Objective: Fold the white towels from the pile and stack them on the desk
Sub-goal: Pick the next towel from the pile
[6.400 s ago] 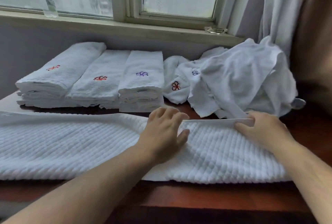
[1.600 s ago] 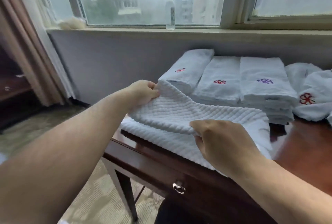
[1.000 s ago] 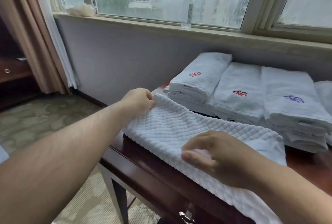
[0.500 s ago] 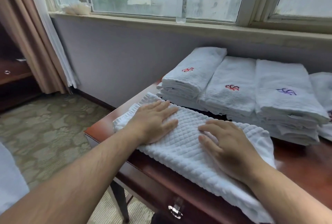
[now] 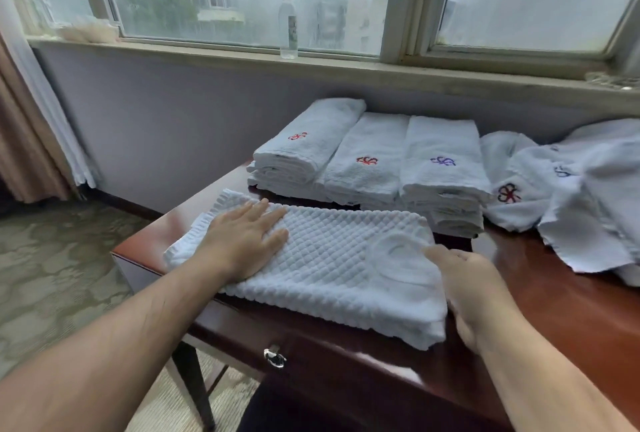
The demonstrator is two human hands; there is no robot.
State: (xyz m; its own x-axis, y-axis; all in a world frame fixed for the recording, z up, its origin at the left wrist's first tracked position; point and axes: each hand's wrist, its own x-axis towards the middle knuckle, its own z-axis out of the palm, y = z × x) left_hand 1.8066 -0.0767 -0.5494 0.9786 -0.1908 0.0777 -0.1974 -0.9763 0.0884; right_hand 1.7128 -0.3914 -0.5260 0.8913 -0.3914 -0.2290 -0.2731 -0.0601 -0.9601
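The waffle towel, folded to a long band, lies at the tabletop's near left corner. It is pinned flat under the left hand, fingers spread, likely so it cannot slide. Its right end is gripped by the right hand, thumb on top, probably for the next fold. Folded stacks wait just behind.

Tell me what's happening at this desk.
A person is folding a white quilted towel on the desk. The left hand lies flat on it; the right hand holds its right end. Three stacks of folded towels stand behind it, and an unfolded pile lies to the right.
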